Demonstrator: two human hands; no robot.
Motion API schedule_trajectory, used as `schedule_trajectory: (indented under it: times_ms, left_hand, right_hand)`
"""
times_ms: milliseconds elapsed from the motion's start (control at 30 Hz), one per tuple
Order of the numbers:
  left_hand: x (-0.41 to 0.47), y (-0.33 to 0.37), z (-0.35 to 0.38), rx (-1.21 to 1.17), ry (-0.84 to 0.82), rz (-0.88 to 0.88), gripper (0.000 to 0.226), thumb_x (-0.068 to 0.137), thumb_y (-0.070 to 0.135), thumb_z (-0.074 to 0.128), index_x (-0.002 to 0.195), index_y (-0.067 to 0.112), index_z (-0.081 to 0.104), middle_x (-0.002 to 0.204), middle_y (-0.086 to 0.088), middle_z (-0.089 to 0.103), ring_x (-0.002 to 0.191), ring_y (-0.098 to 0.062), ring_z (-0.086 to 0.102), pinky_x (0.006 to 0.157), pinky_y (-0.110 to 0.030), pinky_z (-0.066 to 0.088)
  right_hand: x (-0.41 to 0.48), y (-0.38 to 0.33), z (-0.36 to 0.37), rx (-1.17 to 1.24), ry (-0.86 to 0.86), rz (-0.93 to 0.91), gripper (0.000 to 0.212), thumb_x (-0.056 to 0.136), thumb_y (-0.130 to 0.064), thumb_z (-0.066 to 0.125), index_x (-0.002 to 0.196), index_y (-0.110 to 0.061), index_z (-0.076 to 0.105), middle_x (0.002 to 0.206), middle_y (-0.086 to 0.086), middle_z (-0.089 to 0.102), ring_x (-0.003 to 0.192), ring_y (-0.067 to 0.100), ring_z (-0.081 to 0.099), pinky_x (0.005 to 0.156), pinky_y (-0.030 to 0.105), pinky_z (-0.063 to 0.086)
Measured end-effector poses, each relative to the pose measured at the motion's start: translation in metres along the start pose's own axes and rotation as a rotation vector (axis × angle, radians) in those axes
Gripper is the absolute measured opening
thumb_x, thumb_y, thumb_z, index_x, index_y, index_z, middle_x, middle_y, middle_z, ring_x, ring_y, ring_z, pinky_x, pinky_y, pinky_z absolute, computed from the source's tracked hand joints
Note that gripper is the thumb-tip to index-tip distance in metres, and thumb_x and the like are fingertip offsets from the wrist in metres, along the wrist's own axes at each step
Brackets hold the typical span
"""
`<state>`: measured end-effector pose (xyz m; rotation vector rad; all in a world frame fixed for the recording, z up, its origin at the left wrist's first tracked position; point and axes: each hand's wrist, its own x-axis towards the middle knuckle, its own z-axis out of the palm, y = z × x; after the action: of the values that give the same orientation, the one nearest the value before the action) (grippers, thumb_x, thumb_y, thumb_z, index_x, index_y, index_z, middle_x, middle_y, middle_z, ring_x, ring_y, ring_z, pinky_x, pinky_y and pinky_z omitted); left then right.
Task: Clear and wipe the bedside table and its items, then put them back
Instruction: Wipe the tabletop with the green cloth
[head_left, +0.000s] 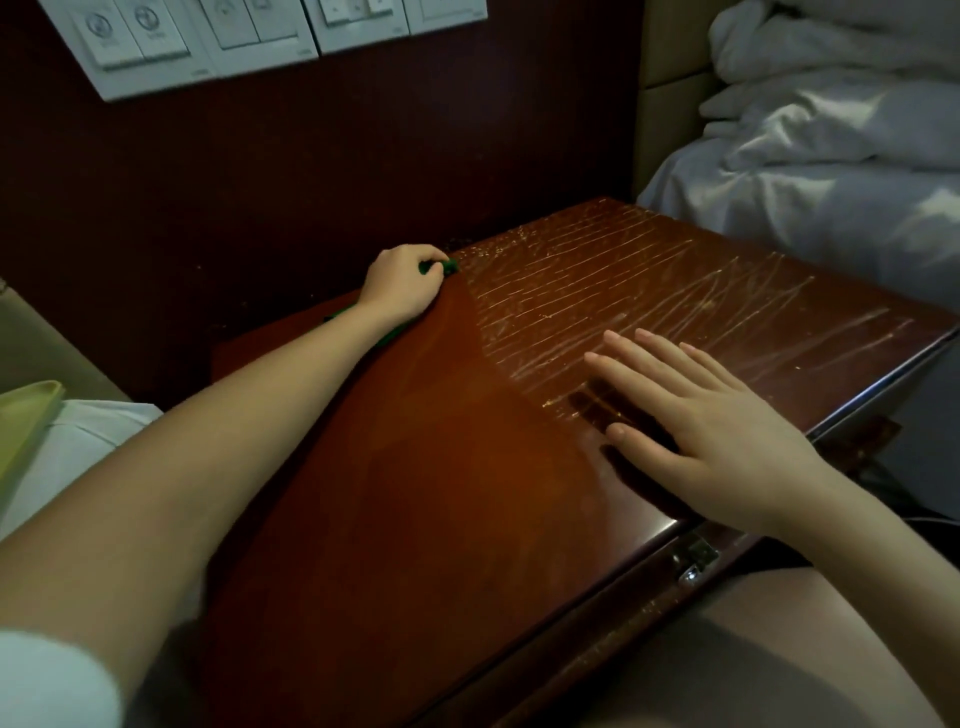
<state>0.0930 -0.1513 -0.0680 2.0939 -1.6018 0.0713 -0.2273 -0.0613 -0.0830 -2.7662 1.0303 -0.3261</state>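
Laying my right hand (727, 415) flat at lower right, fingers straight and spread, on or just above the bedside table (441, 519), I grip the bunched green cloth (441, 267) in my left hand (402, 283) mid-frame, at the far corner. Careless sweeps there could flick grit behind or smear residue. The wood is glossy, hard and flat, with thin pale streaks (623, 291) across its right part.

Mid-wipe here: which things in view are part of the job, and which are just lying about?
In the job: bedside table; green cloth, gripped by the left hand; right hand, flat on the top.
Lying about: wall switches; white bedding; yellow-green tray.
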Motion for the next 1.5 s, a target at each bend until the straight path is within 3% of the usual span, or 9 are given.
schedule_trajectory:
  times_ms: [67,167,433,700,800,933,1067,1200,1500]
  left_hand:
    - [0.008,0.002,0.002,-0.016,0.024,-0.066,0.028,0.096,0.026,0.045,0.114,0.027,0.066,0.106,-0.002,0.068,0.074,-0.016,0.063,0.073,-0.031,0.053]
    - [0.015,0.005,0.003,-0.032,0.015,-0.11,0.029,0.095,0.026,0.045,0.115,0.028,0.066,0.121,-0.002,0.063,0.104,-0.023,0.06,0.091,-0.039,0.051]
    - [0.024,0.006,0.005,-0.056,-0.009,-0.066,0.029,0.096,0.024,0.046,0.117,0.024,0.066,0.127,0.001,0.06,0.118,-0.018,0.053,0.102,-0.034,0.042]
    - [0.028,-0.004,0.009,-0.04,-0.049,0.182,0.027,0.096,0.02,0.049,0.116,0.018,0.067,0.124,-0.001,0.062,0.118,-0.017,0.053,0.103,-0.033,0.04]
    - [0.029,-0.006,0.011,-0.047,-0.033,0.226,0.028,0.096,0.019,0.049,0.116,0.016,0.067,0.123,-0.001,0.062,0.117,-0.017,0.054,0.101,-0.031,0.039]
    - [0.027,-0.009,0.011,-0.066,-0.019,0.26,0.027,0.095,0.018,0.05,0.115,0.016,0.068,0.121,-0.001,0.063,0.114,-0.015,0.055,0.097,-0.027,0.039]
    - [0.025,-0.007,0.012,-0.072,-0.004,0.261,0.027,0.096,0.019,0.05,0.116,0.016,0.068,0.121,-0.001,0.064,0.114,-0.015,0.056,0.096,-0.027,0.04]
    - [0.023,-0.006,0.012,-0.052,0.002,0.243,0.027,0.096,0.019,0.05,0.116,0.016,0.067,0.123,-0.002,0.062,0.116,-0.018,0.054,0.098,-0.031,0.04]
    - [-0.01,0.003,0.002,-0.035,-0.017,0.26,0.027,0.095,0.021,0.051,0.117,0.018,0.067,0.122,0.0,0.062,0.115,-0.016,0.055,0.097,-0.028,0.04]
  right_hand:
    - [0.002,0.0,-0.002,0.005,-0.011,-0.008,0.062,0.071,-0.069,-0.005,0.129,-0.054,-0.02,0.142,-0.029,-0.025,0.135,-0.005,-0.027,0.108,0.018,-0.019]
    - [0.002,0.0,-0.002,-0.008,-0.022,-0.021,0.062,0.071,-0.067,-0.006,0.129,-0.052,-0.017,0.143,-0.028,-0.021,0.135,-0.005,-0.024,0.11,0.02,-0.017]
    - [0.003,0.0,-0.001,0.05,0.013,0.003,0.062,0.074,-0.065,0.004,0.134,-0.051,-0.002,0.146,-0.026,-0.008,0.137,-0.006,-0.014,0.11,0.017,-0.013]
    - [0.008,-0.002,0.0,-0.011,-0.054,0.024,0.061,0.069,-0.072,-0.006,0.127,-0.056,-0.018,0.142,-0.03,-0.022,0.132,-0.011,-0.026,0.109,0.019,-0.019]
    - [0.008,-0.001,-0.001,-0.021,-0.085,0.009,0.057,0.073,-0.074,-0.009,0.128,-0.058,-0.017,0.143,-0.032,-0.02,0.13,-0.014,-0.027,0.107,0.015,-0.022]
    - [-0.001,0.001,0.002,0.066,-0.08,-0.005,0.048,0.092,-0.066,0.001,0.139,-0.055,-0.004,0.149,-0.031,0.001,0.137,-0.01,-0.011,0.111,0.016,-0.012]
    - [0.001,0.002,-0.002,0.083,-0.106,-0.012,0.05,0.091,-0.069,0.002,0.139,-0.057,-0.003,0.147,-0.034,-0.003,0.137,-0.011,-0.012,0.11,0.015,-0.013]
    - [0.012,0.004,-0.002,0.024,-0.142,-0.055,0.062,0.073,-0.077,-0.016,0.131,-0.054,-0.012,0.143,-0.034,-0.016,0.131,-0.015,-0.025,0.108,0.015,-0.021]
    - [0.011,0.005,0.0,0.07,-0.042,-0.102,0.064,0.076,-0.077,-0.008,0.134,-0.05,-0.002,0.14,-0.035,-0.01,0.133,-0.016,-0.017,0.108,0.011,-0.017]
